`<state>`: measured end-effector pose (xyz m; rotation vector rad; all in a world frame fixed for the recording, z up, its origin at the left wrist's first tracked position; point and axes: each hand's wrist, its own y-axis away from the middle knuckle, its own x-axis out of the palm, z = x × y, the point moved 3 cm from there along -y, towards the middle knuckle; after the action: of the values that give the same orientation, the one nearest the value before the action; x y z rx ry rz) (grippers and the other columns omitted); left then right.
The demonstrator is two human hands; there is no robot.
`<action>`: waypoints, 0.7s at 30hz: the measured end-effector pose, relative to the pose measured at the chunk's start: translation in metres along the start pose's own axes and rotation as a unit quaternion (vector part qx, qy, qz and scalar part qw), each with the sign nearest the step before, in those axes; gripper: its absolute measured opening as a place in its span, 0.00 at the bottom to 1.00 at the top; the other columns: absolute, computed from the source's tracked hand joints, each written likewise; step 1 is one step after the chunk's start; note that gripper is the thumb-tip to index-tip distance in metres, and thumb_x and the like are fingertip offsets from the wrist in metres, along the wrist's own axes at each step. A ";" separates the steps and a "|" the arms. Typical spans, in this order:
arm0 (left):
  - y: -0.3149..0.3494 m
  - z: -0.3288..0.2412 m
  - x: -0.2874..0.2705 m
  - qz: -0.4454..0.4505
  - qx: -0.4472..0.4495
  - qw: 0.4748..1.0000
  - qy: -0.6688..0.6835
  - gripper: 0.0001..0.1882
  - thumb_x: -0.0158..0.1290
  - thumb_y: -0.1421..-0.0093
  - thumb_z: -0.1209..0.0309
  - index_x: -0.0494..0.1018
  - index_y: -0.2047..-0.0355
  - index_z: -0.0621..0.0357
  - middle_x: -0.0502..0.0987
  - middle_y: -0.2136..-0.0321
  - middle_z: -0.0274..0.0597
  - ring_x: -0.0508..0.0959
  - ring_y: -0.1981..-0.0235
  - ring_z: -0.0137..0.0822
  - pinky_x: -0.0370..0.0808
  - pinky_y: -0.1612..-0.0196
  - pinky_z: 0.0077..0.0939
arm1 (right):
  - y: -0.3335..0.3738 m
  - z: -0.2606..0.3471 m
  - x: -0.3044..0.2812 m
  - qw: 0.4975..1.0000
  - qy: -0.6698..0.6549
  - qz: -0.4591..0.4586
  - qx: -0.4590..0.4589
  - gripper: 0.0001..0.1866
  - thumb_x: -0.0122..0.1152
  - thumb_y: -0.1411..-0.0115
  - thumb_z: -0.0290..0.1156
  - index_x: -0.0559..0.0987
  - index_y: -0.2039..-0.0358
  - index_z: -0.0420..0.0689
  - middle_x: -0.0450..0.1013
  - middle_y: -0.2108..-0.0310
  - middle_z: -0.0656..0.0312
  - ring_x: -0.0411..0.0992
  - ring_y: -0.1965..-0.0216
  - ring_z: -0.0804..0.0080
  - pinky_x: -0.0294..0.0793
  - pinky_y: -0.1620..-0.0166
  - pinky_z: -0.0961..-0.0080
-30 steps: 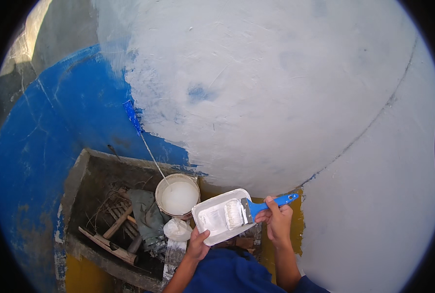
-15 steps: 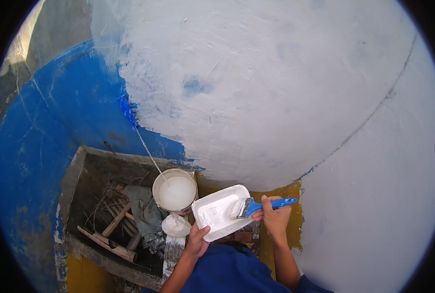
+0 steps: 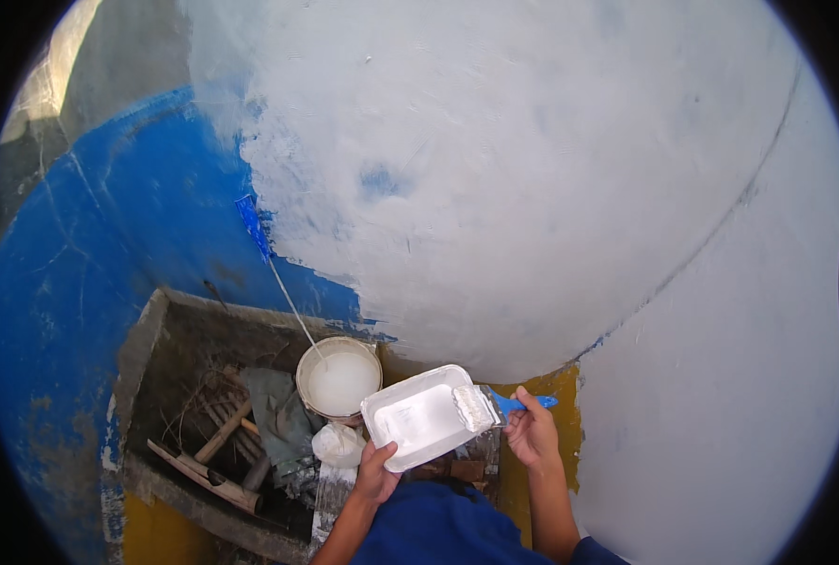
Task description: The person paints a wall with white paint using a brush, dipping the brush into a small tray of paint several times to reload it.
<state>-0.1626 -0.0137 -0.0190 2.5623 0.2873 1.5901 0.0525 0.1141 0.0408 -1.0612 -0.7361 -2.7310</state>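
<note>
Beside one bucket (image 3: 354, 347), left hand (image 3: 375, 476) grips one tray (image 3: 410, 388) (right hand (image 3: 534, 438), one brush (image 3: 500, 403)).

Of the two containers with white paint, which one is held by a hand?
The rectangular white tray, gripped near its lower-left corner by the left hand. The round bucket is touched by neither hand and has a rod in it.

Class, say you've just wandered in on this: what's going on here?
A person's left hand holds a white tray by its near left edge, its inside coated white. The right hand grips a blue-handled brush, its whitened bristles over the tray's right end. A bucket of white liquid is left of the tray. The wall is mostly white, blue at left.
</note>
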 end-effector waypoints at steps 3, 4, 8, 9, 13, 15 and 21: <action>-0.003 0.003 -0.011 -0.002 0.015 0.999 -0.037 0.34 0.50 0.40 0.67 0.50 0.38 0.66 0.64 0.43 0.56 0.69 0.43 0.51 0.71 0.45 0.48 | 0.001 -0.005 0.003 0.996 -0.074 0.023 0.045 0.13 0.55 0.36 0.37 0.77 0.67 0.38 0.78 0.74 0.56 0.77 0.75 0.71 0.78 0.75 0.79; -0.003 0.003 -0.014 -0.001 0.013 0.999 -0.035 0.34 0.50 0.40 0.67 0.50 0.38 0.66 0.65 0.43 0.56 0.69 0.44 0.52 0.71 0.45 0.48 | 0.001 -0.007 0.007 0.994 -0.095 0.023 0.055 0.13 0.56 0.37 0.37 0.77 0.66 0.38 0.78 0.73 0.55 0.77 0.75 0.70 0.78 0.75 0.78; 0.001 0.004 -0.016 -0.005 0.009 1.000 -0.023 0.34 0.50 0.40 0.66 0.50 0.38 0.66 0.65 0.44 0.57 0.70 0.44 0.53 0.72 0.45 0.49 | -0.005 -0.014 0.017 0.989 -0.123 0.043 0.077 0.13 0.55 0.36 0.37 0.77 0.64 0.38 0.78 0.71 0.56 0.77 0.72 0.70 0.80 0.72 0.77; -0.004 0.002 -0.016 0.002 0.015 1.000 -0.021 0.34 0.50 0.40 0.66 0.50 0.38 0.66 0.65 0.44 0.57 0.70 0.44 0.53 0.72 0.45 0.50 | -0.007 -0.015 0.019 0.988 -0.119 0.059 0.073 0.14 0.55 0.36 0.38 0.77 0.64 0.38 0.78 0.70 0.55 0.77 0.71 0.70 0.80 0.71 0.77; -0.007 0.007 -0.025 -0.010 0.006 1.000 0.009 0.31 0.50 0.40 0.70 0.53 0.39 0.67 0.67 0.44 0.53 0.69 0.44 0.49 0.69 0.42 0.45 | -0.011 -0.013 0.031 0.998 -0.027 0.057 0.000 0.13 0.58 0.38 0.34 0.77 0.64 0.35 0.77 0.70 0.52 0.78 0.72 0.67 0.81 0.69 0.75; -0.009 0.009 -0.033 -0.043 0.013 0.999 0.011 0.27 0.50 0.40 0.72 0.59 0.42 0.68 0.70 0.47 0.49 0.72 0.46 0.44 0.69 0.42 0.39 | 0.007 -0.002 0.054 0.989 0.086 0.037 -0.112 0.12 0.60 0.40 0.31 0.77 0.64 0.32 0.77 0.71 0.51 0.78 0.73 0.66 0.81 0.68 0.75; -0.014 0.006 -0.041 -0.048 0.043 0.998 -0.011 0.23 0.49 0.38 0.72 0.62 0.44 0.71 0.72 0.49 0.50 0.74 0.48 0.43 0.72 0.44 0.39 | 0.008 0.007 0.077 0.921 0.335 0.045 -0.196 0.11 0.61 0.42 0.24 0.76 0.65 0.27 0.77 0.76 0.49 0.78 0.76 0.65 0.81 0.71 0.76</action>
<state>-0.1761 -0.0088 -0.0599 2.5823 0.4788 1.5485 0.0014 0.1147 0.0992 -0.1279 -0.0339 -2.9213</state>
